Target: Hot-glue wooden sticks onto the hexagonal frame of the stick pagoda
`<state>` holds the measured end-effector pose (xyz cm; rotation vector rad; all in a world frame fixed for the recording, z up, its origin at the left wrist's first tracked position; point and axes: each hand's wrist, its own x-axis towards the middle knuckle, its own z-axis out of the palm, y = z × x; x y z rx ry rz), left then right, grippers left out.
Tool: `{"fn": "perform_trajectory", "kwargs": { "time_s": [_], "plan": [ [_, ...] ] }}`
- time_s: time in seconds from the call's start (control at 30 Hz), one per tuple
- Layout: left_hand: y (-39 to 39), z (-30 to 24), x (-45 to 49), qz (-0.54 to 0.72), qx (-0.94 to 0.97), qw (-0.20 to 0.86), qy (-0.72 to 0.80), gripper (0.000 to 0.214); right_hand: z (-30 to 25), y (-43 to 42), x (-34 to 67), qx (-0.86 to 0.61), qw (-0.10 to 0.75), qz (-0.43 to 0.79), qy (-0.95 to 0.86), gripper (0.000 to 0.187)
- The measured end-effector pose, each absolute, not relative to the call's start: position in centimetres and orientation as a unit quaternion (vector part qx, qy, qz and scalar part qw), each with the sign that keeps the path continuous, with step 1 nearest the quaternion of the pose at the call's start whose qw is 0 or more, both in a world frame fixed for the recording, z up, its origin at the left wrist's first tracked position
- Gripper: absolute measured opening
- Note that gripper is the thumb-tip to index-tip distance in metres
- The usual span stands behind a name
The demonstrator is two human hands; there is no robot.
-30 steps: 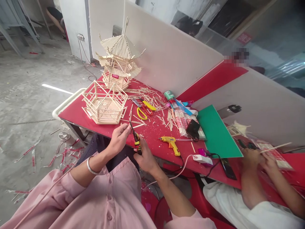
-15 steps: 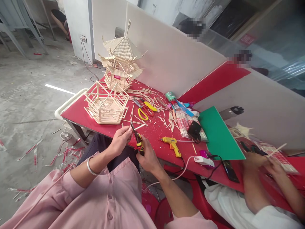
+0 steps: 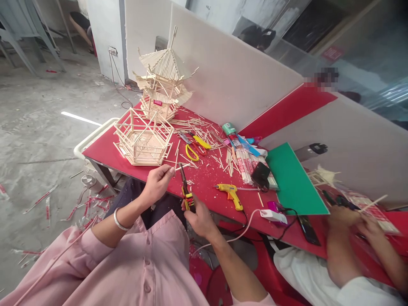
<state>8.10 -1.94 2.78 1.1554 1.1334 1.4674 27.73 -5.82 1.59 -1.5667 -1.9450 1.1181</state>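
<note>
My left hand (image 3: 159, 182) is closed in a pinch at the table's front edge, fingertips round a thin wooden stick (image 3: 182, 167) that reaches rightward. Just right of it, my right hand (image 3: 199, 214) grips long-nose pliers (image 3: 185, 187) with black and yellow handles, jaws pointing up and away from me. The pliers' tip is beside the stick; I cannot tell whether they touch. Beyond my left hand stands a six-sided stick frame (image 3: 146, 159) with railings. Behind it rises a stick pagoda model (image 3: 164, 66) with a pointed roof.
Scissors (image 3: 191, 151) and yellow-handled pliers (image 3: 201, 142) lie among loose sticks on the red table (image 3: 204, 174). A yellow glue gun (image 3: 231, 194), a power strip (image 3: 272, 215), bundled sticks (image 3: 245, 165) and a green board (image 3: 295, 182) are to the right. A co-worker's hands (image 3: 346, 216) work there.
My hands have moved slightly apart. The pliers have come away from my left fingertips and turned more upright, and small pale bits now show beside them.
</note>
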Motion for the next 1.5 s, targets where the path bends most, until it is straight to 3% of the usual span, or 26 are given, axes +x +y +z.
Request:
{"fn": "perform_trajectory", "kwargs": {
  "time_s": [0.07,0.2,0.3,0.43,0.57,0.63,0.73,0.87,1.17,1.23,1.33,1.43,1.5],
  "plan": [
    [-1.9,2.7,8.0,0.592,0.453,0.51,0.429,0.038,1.9,-6.3,27.6,-0.56,0.214,0.469,-0.649,0.028],
    [-1.8,2.5,8.3,0.588,0.368,0.642,0.327,0.042,2.6,-7.1,26.8,-0.47,0.211,0.693,-0.504,0.042],
    [-1.8,2.4,8.3,0.597,0.338,0.664,0.297,0.041,3.0,-7.1,27.0,-0.458,0.18,0.735,-0.467,0.046],
    [-2.0,2.0,8.1,0.585,0.304,0.664,0.353,0.038,4.2,-5.0,28.6,-0.588,0.144,0.565,-0.56,0.043],
    [-1.6,1.3,7.8,0.564,0.186,0.702,0.394,0.025,6.5,-1.4,29.8,-0.696,-0.068,0.22,-0.68,0.032],
    [-1.3,1.1,7.6,0.545,0.123,0.728,0.396,0.016,7.4,0.2,30.0,-0.683,-0.166,0.148,-0.696,0.034],
    [-1.2,0.7,7.2,0.529,0.069,0.746,0.398,0.007,8.1,1.8,30.2,-0.678,-0.222,0.091,-0.695,0.037],
    [-1.2,0.1,6.9,0.536,0.077,0.74,0.399,0.006,8.1,3.5,30.7,-0.709,-0.188,0.052,-0.677,0.045],
    [-1.4,-0.3,6.9,0.534,0.08,0.737,0.407,0.017,3.3,10.4,27.4,-0.75,-0.012,0.009,-0.662,0.074],
    [-1.5,-0.2,6.4,0.543,0.082,0.732,0.403,0.015,2.9,10.2,27.1,-0.725,0.056,-0.018,-0.686,0.074],
    [-1.5,-0.2,5.7,0.567,0.084,0.715,0.401,0.013,3.2,7.1,28.5,-0.68,0.149,-0.041,-0.717,0.058],
    [-1.6,-0.3,5.3,0.57,0.081,0.716,0.395,0.02,3.6,2.7,32.5,-0.758,0.128,-0.023,-0.639,0.049],
    [-1.8,-0.4,5.2,0.56,0.079,0.728,0.387,0.028,3.1,0.4,36.1,-0.819,0.064,-0.015,-0.57,0.048]
  ]
}}
